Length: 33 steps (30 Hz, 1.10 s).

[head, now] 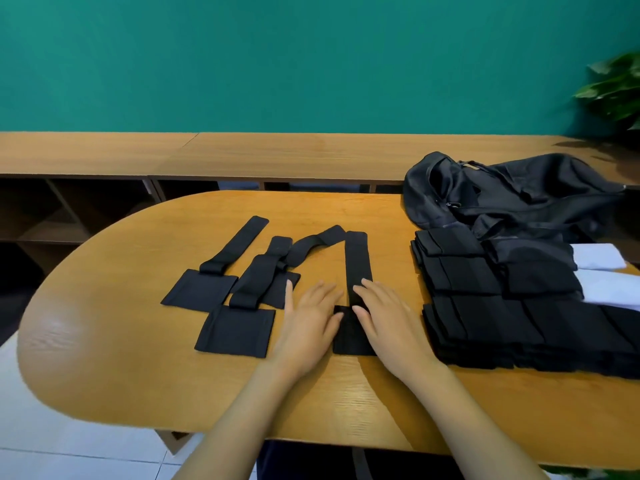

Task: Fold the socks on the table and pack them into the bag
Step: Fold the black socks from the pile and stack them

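"Black sock (358, 258) flat on the wood: is either hand actually gripping it?"

"No. Both lie open, fingers straight. The right hand (384, 317) presses its fingers across the sock's narrow leg. The left hand (308, 320) rests flat at the sock's left edge, thumb touching the wider end nearest the person."

"Why flat palms?"

"My guess is they smooth and pin the cloth so the fold lands square. Nothing is lifted off the table (104, 323)."

"And the rest of the pile?"

"The unfolded socks (252, 278) lie just left of the left hand, stretched lengthwise, some overlapping, probably so the next one is within easy reach. The folded stack (485, 306) sits to the right, just in front of the slumped black bag (519, 195), which would keep the packing move short."

"Anything in the bag?"

"Its inside is hidden, so I cannot tell."
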{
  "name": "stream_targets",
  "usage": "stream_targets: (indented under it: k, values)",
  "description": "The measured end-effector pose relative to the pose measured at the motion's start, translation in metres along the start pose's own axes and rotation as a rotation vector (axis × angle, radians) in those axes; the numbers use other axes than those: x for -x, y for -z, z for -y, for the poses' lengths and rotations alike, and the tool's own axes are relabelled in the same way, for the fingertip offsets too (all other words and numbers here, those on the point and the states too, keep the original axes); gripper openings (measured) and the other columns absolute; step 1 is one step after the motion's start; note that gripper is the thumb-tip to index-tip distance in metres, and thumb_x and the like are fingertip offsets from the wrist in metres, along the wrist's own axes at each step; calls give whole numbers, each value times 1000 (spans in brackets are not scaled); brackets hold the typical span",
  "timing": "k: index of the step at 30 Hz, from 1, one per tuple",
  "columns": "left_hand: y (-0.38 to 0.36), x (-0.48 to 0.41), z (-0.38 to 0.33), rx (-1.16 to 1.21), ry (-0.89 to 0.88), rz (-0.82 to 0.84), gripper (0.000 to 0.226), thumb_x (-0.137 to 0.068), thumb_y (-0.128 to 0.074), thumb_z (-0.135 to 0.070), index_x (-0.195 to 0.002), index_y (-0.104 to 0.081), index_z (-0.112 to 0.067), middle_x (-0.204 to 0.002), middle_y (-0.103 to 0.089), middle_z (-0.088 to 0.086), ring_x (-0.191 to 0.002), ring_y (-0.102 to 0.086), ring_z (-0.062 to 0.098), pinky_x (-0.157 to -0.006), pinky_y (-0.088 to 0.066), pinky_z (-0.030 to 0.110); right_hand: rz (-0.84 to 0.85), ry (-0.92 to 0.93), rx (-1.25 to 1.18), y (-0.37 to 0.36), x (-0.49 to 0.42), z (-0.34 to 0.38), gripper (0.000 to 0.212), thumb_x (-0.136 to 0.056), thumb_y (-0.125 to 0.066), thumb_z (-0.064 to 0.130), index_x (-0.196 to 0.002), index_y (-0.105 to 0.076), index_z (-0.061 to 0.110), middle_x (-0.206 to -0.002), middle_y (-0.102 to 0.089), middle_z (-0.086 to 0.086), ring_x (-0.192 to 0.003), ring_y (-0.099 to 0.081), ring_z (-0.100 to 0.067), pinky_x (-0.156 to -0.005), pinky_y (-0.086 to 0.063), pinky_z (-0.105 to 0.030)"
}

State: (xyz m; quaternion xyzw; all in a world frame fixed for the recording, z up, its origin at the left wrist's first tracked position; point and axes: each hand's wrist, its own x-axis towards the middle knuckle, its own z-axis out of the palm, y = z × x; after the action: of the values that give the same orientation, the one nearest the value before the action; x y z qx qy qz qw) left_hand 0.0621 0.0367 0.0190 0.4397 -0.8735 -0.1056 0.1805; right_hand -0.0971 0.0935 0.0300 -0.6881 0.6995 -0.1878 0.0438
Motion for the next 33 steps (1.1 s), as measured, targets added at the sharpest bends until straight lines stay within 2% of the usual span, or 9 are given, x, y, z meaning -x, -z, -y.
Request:
stream_targets:
  k: [3, 6, 11, 14, 16, 21, 24, 28, 33]
  values:
    - [-8, 28, -8, 46, -28, 52, 50, -100, -40, -48, -147, -37, -31, -153, -33, -16, -145, -14, 0, -117, 19, 47, -38, 38, -37, -1, 27, 2, 42, -104, -39, 33, -144, -44, 22, -150, -41, 5, -140, -33, -9, -114, -24, -23]
    - [-14, 47, -5, 53, -50, 108, 56, -95, -45, -55, -146, -38, -33, -156, -28, -17, -145, -11, -1, -118, 17, 46, -25, 82, -52, -3, 49, -1, 40, -103, -41, 33, -141, -49, 24, -146, -45, 9, -136, -36, -5, -110, -23, -17]
    - [-15, 68, 7, -28, -176, -32, 46, -96, -38, -51, -131, -59, -30, -142, -52, -10, -139, -35, 5, -121, 0, 41, -32, 136, -43, -7, 74, -13, 44, -99, -39, 49, -134, -56, 26, -139, -52, 11, -130, -42, -4, -104, -24, -15]
    - [-19, 77, 10, -9, -192, -171, 54, -99, -27, -54, -116, -69, -26, -126, -65, -8, -128, -50, 6, -118, -11, 40, -25, 158, -40, -11, 83, -18, 61, -93, -28, 64, -130, -59, 27, -134, -57, 12, -127, -45, -6, -104, -29, -22]
    - [-20, 81, 10, 65, -150, -214, 60, -99, -22, -57, -111, -72, -25, -121, -68, -9, -125, -50, 3, -118, -12, 36, -67, 180, -32, -15, 87, -21, 62, -90, -31, 67, -127, -62, 28, -129, -59, 13, -124, -46, -6, -102, -30, -23]
    - [-19, 83, 12, 264, -82, -191, 57, -97, -26, -62, -111, -71, -29, -119, -67, -16, -128, -42, -6, -119, -16, 37, -262, 202, -65, -17, 90, -22, 38, -94, -42, 46, -106, -72, 25, -105, -69, 13, -110, -49, -3, -101, -23, -15]
    - [-19, 84, 12, 292, -88, -177, 59, -91, -33, -70, -113, -70, -30, -120, -65, -18, -130, -39, -9, -119, -16, 35, -321, 211, -104, -19, 90, -25, 34, -96, -43, 39, -99, -73, 23, -96, -69, 12, -103, -50, -2, -101, -25, -19]
    - [-18, 84, 13, 269, -107, -161, 67, -78, -47, -78, -121, -66, -30, -129, -58, -21, -133, -33, -9, -118, -8, 27, -327, 222, -130, -19, 90, -26, 32, -97, -42, 36, -96, -71, 22, -93, -66, 11, -98, -49, 0, -99, -31, -25]
    - [-19, 83, 13, 237, -140, -153, 39, -83, -57, -57, -109, -72, -32, -125, -62, -19, -130, -40, -1, -119, -15, 42, -296, 192, -201, -19, 90, -25, 34, -97, -41, 39, -98, -71, 21, -93, -63, 11, -97, -48, -1, -88, -39, -24]
